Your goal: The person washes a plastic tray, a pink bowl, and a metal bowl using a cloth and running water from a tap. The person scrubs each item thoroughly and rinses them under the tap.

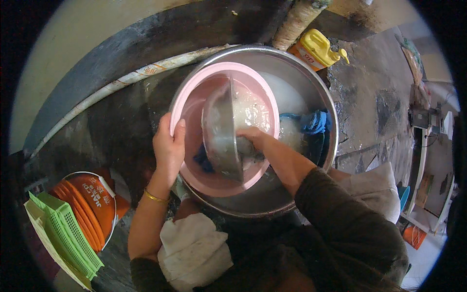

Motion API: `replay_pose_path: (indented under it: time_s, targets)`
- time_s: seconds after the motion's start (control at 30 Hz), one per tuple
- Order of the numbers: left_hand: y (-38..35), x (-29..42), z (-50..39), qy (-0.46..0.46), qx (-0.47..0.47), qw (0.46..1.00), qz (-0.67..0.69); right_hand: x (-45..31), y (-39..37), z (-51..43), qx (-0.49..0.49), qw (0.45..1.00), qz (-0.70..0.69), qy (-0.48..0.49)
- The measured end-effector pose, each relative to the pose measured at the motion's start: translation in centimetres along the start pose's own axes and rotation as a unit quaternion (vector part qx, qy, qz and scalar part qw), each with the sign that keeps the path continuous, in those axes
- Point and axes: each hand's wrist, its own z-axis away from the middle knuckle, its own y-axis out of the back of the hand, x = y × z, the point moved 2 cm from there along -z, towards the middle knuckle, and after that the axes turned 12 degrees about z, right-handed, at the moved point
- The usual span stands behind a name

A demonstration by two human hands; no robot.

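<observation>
A pink plastic basin (226, 67) is tilted over a wide metal tub (332, 109). My left hand (169, 142) grips the basin's left rim, thumb on the inside. Within the basin a metal bowl (220, 127) stands on its side in sudsy water, and my right hand (253, 138) reaches to a greyish thing at the bowl's edge; the fingers are partly hidden, so its hold is unclear. Dark blue cloth (204, 158) lies in the basin beside the bowl. Bright blue cloth (314, 122) hangs at the tub's right side, over cloudy water.
Beyond the tub stands a yellow jug (316, 47) beside a wrapped pipe (297, 22). Another pale pipe (120, 82) runs along the wall. An orange bucket (95, 204) and a green plastic basket (67, 230) are at the lower left. A floor drain grate (388, 112) lies right.
</observation>
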Motion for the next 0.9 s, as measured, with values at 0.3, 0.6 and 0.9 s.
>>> replay_pose_path:
  time_s: [0.3, 0.6, 0.9]
  targets:
    - [0.5, -0.9, -0.1, 0.055, -0.004, 0.995, 0.084, -1.1, 5.2, 11.5, 0.078, 0.988, 0.024, 0.133]
    - [2.0, 4.8, 1.5, -0.014, 0.005, 0.985, 0.174, -2.5, 16.3, 23.5, 0.243, 0.931, -0.043, 0.269]
    - [2.7, 10.4, 2.5, -0.135, 0.054, 0.983, 0.108, 0.0, 18.1, 24.6, 0.394, 0.887, 0.017, 0.240]
